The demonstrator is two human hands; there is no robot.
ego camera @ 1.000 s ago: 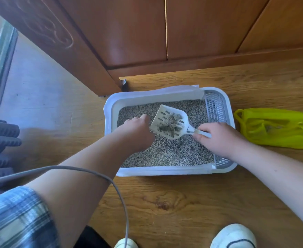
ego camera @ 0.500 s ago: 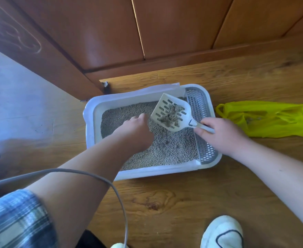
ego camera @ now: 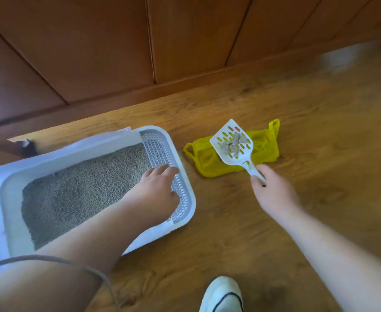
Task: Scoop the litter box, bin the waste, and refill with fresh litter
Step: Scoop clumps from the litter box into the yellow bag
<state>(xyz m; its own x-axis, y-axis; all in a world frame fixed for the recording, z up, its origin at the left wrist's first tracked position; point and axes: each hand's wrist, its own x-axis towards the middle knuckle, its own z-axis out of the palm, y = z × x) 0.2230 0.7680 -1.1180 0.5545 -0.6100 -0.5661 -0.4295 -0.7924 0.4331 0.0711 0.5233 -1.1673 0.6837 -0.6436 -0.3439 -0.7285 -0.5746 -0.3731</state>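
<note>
Single head view — steeply down and forward, close over floor (ego camera: 230, 244), cabinet (ego camera: 95, 52) ahead.

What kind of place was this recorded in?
Probably a room in a home, seen at floor level: a wood-grain floor, wooden cabinet panels along the back, and a cat litter box on the floor beside a yellow plastic bag.

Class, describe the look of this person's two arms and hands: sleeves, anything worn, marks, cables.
Both forearms are bare, with no sleeve in view. The left hand and right hand wear no gloves, rings or watch. A thin grey cable loops across the left upper arm. A tiny dark spot marks one of the right hand's fingers.
</note>
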